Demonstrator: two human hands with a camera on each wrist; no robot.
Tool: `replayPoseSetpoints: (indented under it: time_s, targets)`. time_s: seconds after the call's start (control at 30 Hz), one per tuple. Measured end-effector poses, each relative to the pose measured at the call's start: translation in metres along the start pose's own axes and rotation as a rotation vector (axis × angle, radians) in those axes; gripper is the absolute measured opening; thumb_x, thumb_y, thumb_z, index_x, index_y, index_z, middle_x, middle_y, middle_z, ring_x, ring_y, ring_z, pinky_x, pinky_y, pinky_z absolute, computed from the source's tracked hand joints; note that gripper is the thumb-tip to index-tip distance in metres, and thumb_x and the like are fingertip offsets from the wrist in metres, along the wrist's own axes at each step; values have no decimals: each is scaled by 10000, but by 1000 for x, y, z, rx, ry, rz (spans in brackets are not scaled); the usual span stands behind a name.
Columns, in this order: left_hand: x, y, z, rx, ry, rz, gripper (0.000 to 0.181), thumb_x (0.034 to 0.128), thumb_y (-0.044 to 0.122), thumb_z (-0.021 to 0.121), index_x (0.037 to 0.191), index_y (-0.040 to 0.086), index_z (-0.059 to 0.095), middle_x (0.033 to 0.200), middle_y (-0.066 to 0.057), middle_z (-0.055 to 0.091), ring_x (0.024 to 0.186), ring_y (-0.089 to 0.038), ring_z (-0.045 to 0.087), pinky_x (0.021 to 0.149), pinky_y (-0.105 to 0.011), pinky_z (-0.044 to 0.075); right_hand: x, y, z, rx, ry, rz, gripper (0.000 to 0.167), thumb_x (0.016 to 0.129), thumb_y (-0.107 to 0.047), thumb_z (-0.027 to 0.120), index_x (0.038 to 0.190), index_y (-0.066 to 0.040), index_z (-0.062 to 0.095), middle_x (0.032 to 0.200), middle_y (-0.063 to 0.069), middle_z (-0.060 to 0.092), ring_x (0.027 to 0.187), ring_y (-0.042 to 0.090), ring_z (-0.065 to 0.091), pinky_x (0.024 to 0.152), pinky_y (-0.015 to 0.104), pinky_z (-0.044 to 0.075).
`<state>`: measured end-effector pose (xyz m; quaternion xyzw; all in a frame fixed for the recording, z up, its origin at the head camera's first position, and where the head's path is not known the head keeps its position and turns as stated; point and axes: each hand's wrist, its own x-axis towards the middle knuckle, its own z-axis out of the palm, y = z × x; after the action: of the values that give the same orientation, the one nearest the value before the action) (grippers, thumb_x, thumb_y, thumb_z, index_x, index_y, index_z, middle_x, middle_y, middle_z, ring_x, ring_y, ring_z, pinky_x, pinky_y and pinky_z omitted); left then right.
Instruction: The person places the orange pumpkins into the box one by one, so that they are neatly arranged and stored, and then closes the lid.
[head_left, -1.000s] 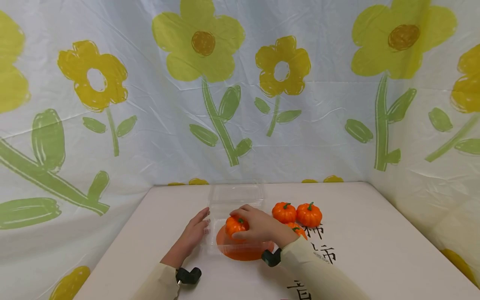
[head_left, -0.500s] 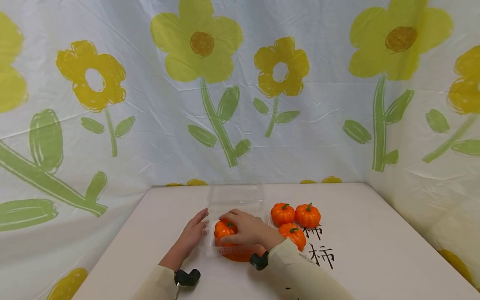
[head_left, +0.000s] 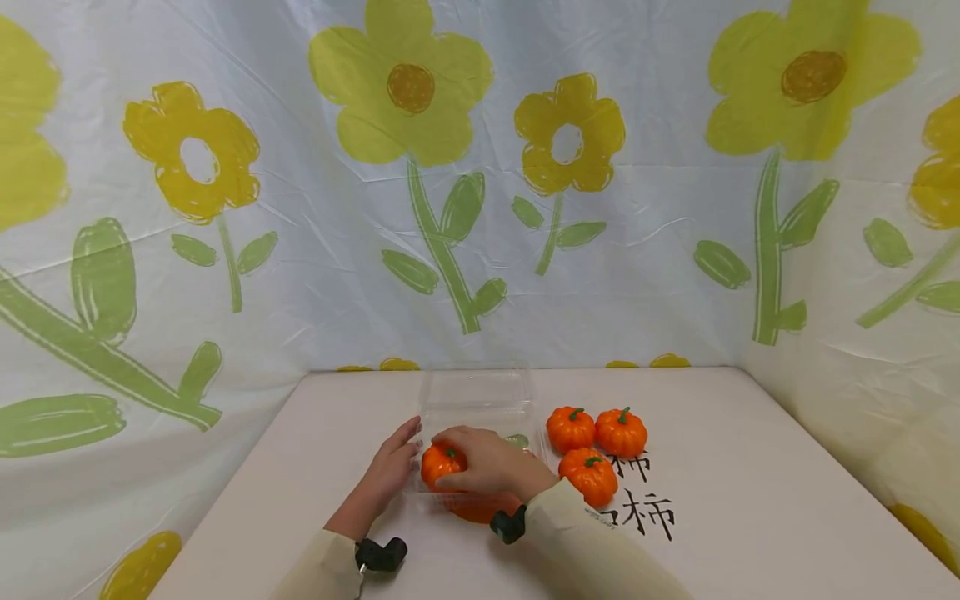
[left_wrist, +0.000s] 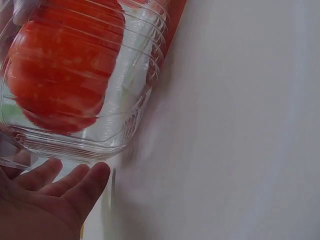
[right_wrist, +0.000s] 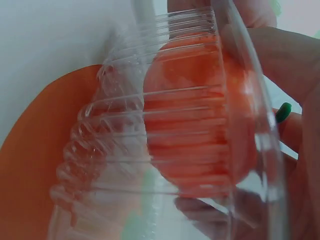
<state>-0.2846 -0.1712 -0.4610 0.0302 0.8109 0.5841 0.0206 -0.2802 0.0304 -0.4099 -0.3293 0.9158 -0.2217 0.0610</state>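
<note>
My right hand (head_left: 491, 462) grips a small orange toy pumpkin (head_left: 437, 468) with a green stem, down in the left part of a clear plastic clamshell box (head_left: 435, 500). In the right wrist view, the pumpkin (right_wrist: 195, 115) shows through the ribbed wall, fingers and thumb around it. Whether it touches the box's floor I cannot tell. My left hand (head_left: 390, 467) lies along the outside of the box's left wall. Its fingers are fairly straight near the rim in the left wrist view, with the pumpkin (left_wrist: 65, 75) behind the plastic.
Three more pumpkins cluster right of the box: one at back left (head_left: 571, 430), one at back right (head_left: 621, 432) and one in front (head_left: 590, 477). The raised lid (head_left: 476, 387) leans back. An orange disc (head_left: 483, 510) shows under the box; black characters (head_left: 648, 514) mark the tabletop.
My right hand has moved left, carrying the pumpkin from the middle of the box to its left end. The left hand has stayed beside the box.
</note>
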Motion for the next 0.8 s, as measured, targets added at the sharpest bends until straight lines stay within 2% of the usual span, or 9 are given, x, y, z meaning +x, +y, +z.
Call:
replayPoseSetpoints:
  time_s: [0.27, 0.47, 0.8]
  targets:
    - [0, 0, 0, -2, 10, -17, 532, 991, 142, 378, 1519, 123, 314, 1546, -148, 367, 1394, -381, 375, 1059, -539, 419, 6, 1, 5, -11, -21, 1, 652, 824, -547, 663, 1393, -278, 495, 1392, -89, 536, 1237, 166, 518, 1047, 445, 453]
    - [1, 0, 0, -2, 3, -3, 533, 991, 143, 380, 1518, 101, 309, 1541, -164, 369, 1379, -391, 390, 1052, -533, 428, 9, 3, 7, -20, -52, -2, 671, 826, -579, 647, 1402, -275, 482, 1399, -106, 527, 1256, 143, 502, 1067, 429, 439]
    - [0, 1, 1, -3, 12, -5, 538, 990, 149, 386, 1520, 105, 305, 1541, -154, 373, 1377, -387, 400, 1053, -534, 424, 12, 7, 11, -31, -52, -9, 667, 820, -599, 642, 1393, -295, 482, 1388, -119, 533, 1230, 110, 514, 1058, 399, 450]
